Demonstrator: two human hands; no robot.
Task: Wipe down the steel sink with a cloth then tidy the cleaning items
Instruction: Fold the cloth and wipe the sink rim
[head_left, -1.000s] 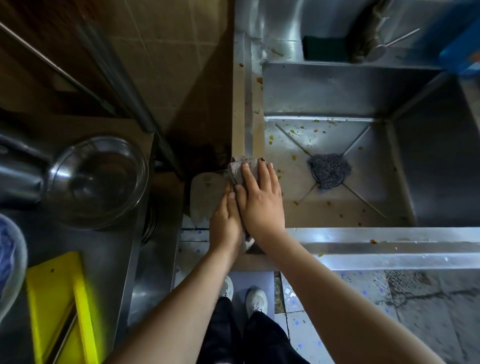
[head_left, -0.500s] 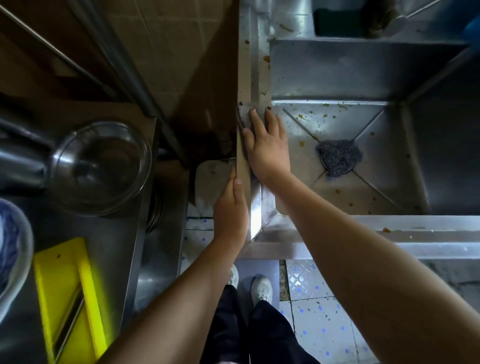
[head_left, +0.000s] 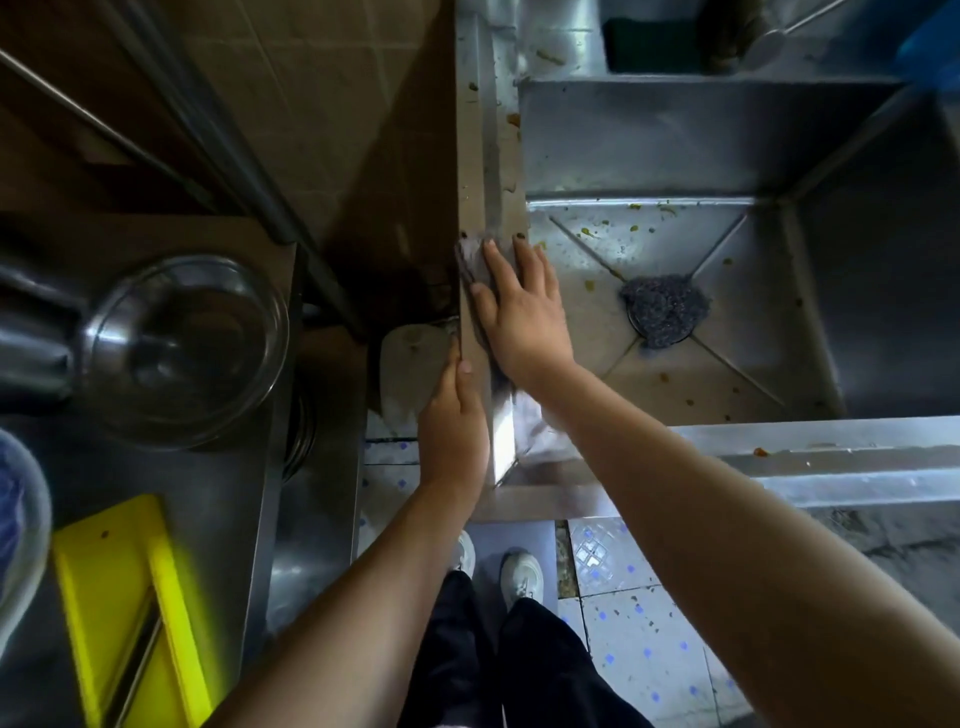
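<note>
The right hand (head_left: 524, 317) lies flat on the left rim of the sink (head_left: 649, 140). Its fingers (head_left: 500, 267) are straight and a little spread, pressing a grey cloth (head_left: 469, 258) down onto the steel. Only the far end of the cloth shows past the fingertips, at the outer edge of the rim about midway along it. The left hand (head_left: 453, 431) rests against the outer side of the same rim, nearer the person, with the thumb lying along the top edge. Its fingers drop out of sight below that edge, so I cannot tell whether they curl round the rim or hang loose. Inside the sink, what looks like a dark scouring pad (head_left: 665, 306) sits over the drain, and yellowish food specks dot the basin floor and the rim. A dark green sponge (head_left: 649, 39) lies on the back ledge. To the left, well apart from the sink, a steel table (head_left: 228, 499) carries a glass bowl (head_left: 187, 348) and a yellow slicer (head_left: 124, 623). Brown wall tiles (head_left: 322, 104) fill the gap behind. Below is a pale floor (head_left: 639, 654) with blue dots, where the person's white shoes (head_left: 522, 577) and black trousers (head_left: 545, 675) show.
</note>
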